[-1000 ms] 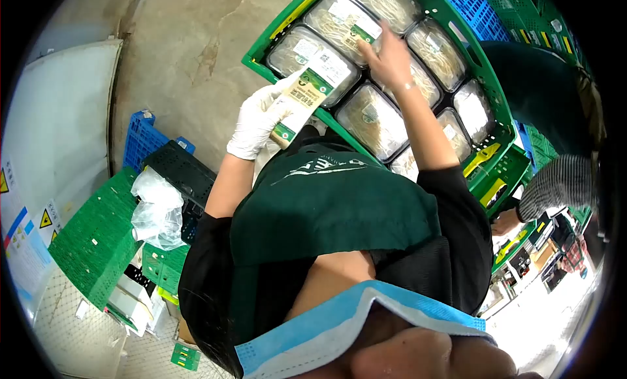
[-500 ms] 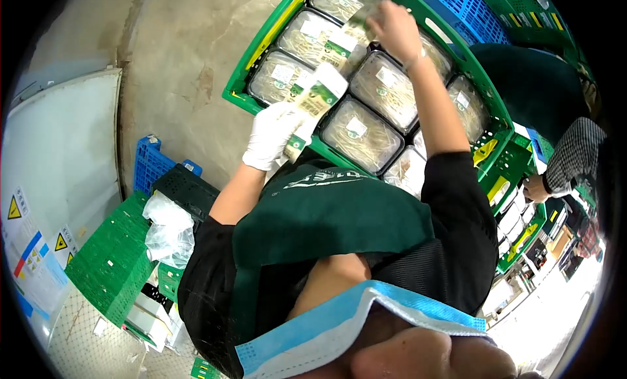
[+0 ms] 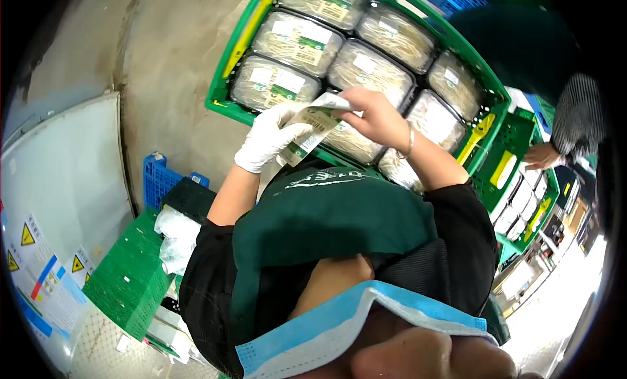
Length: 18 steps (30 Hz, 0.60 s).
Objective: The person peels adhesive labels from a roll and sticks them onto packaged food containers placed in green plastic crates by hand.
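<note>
My left hand (image 3: 271,137), in a white glove, grips a strip of printed green-and-white labels (image 3: 313,131) close to my apron. My bare right hand (image 3: 379,117) pinches the upper end of the strip, where a label bends back. Just beyond both hands stands a green crate (image 3: 225,111) filled with black trays under clear film, holding pale, thin strands. Green-and-white labels show on the trays in the left column, such as the near-left tray (image 3: 251,95). The middle tray (image 3: 372,72) bears a small white sticker. My hands partly cover a tray nearest me.
At the right, another person's hand (image 3: 541,155) reaches over a second green crate (image 3: 499,140) with packed trays. A clear plastic bag (image 3: 176,238) lies by green crates (image 3: 127,274) at lower left. Blue crates (image 3: 160,180) stand behind them.
My right hand has come back from the far tray to the label strip in my left hand. A green label now lies on that far tray. The view has shifted slightly.
</note>
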Each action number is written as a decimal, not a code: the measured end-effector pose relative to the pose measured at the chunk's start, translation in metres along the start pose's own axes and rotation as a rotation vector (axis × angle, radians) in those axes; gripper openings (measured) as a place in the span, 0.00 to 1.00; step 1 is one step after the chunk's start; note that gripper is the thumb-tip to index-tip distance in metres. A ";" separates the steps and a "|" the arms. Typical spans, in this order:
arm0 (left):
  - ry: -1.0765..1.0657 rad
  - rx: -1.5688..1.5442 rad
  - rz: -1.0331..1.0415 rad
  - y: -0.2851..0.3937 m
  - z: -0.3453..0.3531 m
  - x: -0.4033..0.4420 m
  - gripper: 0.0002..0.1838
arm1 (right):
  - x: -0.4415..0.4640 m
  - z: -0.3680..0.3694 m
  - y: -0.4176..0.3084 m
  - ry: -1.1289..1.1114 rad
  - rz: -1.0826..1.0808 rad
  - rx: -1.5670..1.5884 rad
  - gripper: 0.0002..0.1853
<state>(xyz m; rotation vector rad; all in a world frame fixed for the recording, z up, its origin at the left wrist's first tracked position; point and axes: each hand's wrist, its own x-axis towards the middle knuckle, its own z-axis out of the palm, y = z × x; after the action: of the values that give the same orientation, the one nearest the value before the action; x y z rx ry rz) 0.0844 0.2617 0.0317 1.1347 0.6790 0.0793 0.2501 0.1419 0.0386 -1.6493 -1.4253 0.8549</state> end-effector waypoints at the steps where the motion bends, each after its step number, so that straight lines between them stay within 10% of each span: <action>1: -0.019 -0.137 0.027 0.001 0.018 0.005 0.10 | -0.009 0.005 -0.003 0.024 0.016 0.001 0.14; 7: 0.133 0.284 0.003 -0.012 0.063 0.012 0.04 | -0.018 -0.092 0.072 0.429 0.463 -0.227 0.12; 9: -0.030 1.285 0.550 -0.028 0.040 0.015 0.06 | -0.004 -0.119 0.143 0.351 0.357 -0.592 0.19; 10: 0.068 0.744 0.370 -0.040 0.035 0.011 0.09 | -0.001 -0.112 0.190 0.470 0.222 -0.810 0.21; 15: 0.051 1.276 0.340 -0.042 0.031 -0.005 0.11 | -0.005 -0.091 0.182 0.551 0.358 -1.114 0.33; 17: 0.209 0.716 0.281 -0.056 0.039 -0.014 0.12 | -0.024 -0.069 0.132 0.438 0.437 -0.798 0.33; 18: 0.166 0.433 0.174 -0.065 0.038 -0.013 0.13 | -0.037 -0.059 0.110 0.197 0.438 -0.058 0.31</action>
<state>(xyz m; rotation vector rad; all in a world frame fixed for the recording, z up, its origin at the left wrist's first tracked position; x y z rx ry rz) 0.0767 0.1975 -0.0083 1.6169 0.7643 0.1819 0.3478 0.0900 -0.0306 -2.0688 -0.9766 0.8625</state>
